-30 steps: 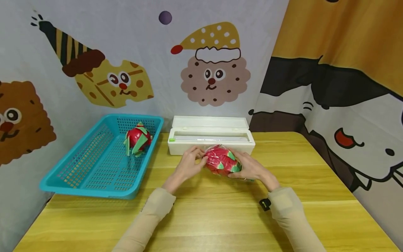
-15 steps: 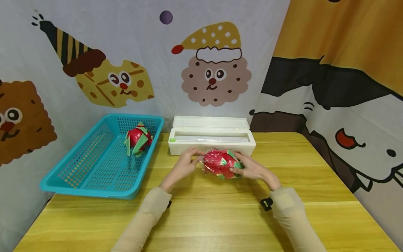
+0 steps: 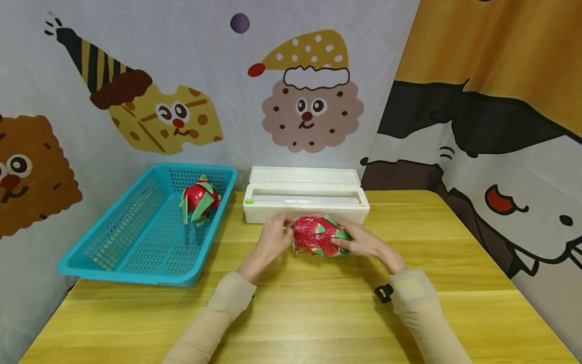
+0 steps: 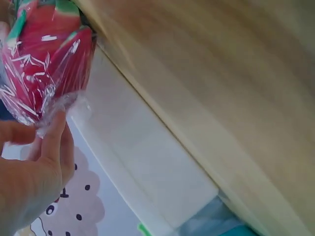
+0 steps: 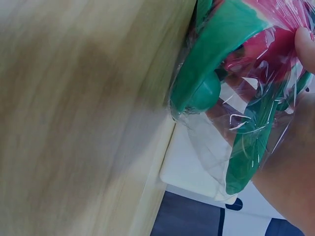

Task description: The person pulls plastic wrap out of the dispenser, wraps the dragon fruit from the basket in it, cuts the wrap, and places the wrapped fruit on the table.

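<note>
A red dragon fruit [image 3: 318, 235] with green scales, covered in clear plastic wrap, is between my two hands above the table. My right hand [image 3: 364, 240] grips its right end, thumb on the near side. At the left end, my left hand [image 3: 275, 236] pinches the gathered plastic wrap [image 4: 51, 110] between thumb and fingers. In the right wrist view, loose film [image 5: 206, 142] hangs past the green tips. Just behind the fruit stands a white cling film box [image 3: 273, 212], its lid raised and a roll lying inside.
A blue perforated basket [image 3: 132, 278] stands on the left of the wooden table [image 3: 318, 313]. In it lies another dragon fruit [image 3: 200, 199]. Behind the table hangs a cloth [image 3: 182, 50] printed with cartoon figures.
The wrapped dragon fruit has turned slightly and come a little nearer. My left hand has shifted from the fruit's near-left side to the film at its left end. My right hand keeps its grip.
</note>
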`<state>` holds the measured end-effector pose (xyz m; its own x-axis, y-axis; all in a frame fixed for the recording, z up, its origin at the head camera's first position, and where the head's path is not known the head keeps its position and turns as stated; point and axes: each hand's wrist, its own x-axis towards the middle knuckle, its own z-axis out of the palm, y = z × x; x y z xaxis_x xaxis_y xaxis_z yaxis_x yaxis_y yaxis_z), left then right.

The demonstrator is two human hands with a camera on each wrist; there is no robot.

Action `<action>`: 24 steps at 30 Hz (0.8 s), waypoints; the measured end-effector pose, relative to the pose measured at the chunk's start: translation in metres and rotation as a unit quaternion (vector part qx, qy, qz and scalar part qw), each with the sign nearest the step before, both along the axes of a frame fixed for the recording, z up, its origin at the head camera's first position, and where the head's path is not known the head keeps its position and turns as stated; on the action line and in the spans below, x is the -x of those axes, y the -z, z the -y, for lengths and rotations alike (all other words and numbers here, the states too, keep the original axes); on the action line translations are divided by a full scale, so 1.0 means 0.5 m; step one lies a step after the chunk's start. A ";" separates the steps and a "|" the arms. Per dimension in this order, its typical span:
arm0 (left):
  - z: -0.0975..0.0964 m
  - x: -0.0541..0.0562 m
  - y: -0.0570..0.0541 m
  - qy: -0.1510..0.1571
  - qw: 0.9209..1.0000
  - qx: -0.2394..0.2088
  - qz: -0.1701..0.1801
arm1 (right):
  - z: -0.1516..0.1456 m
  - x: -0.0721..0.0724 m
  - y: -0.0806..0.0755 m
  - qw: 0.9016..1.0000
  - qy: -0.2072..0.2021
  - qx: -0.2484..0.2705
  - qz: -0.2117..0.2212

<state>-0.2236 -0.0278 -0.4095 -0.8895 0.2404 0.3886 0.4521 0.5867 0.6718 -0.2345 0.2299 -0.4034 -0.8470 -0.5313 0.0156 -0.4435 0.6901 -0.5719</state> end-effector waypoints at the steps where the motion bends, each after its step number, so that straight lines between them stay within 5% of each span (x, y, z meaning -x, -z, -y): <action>1: -0.003 -0.002 -0.002 0.000 1.000 -0.003 0.019 | 0.000 0.000 0.000 1.000 -0.001 0.001 0.000; 5: -0.014 -0.009 -0.008 0.001 0.997 0.017 0.078 | -0.001 0.002 0.000 1.000 -0.003 -0.002 -0.002; 12: -0.033 -0.022 -0.007 0.044 0.989 0.066 0.122 | -0.003 0.005 -0.002 1.000 -0.008 0.001 0.004; 24: -0.043 -0.027 -0.007 0.056 0.986 0.060 0.146 | -0.008 -0.007 -0.020 0.998 -0.034 0.008 0.059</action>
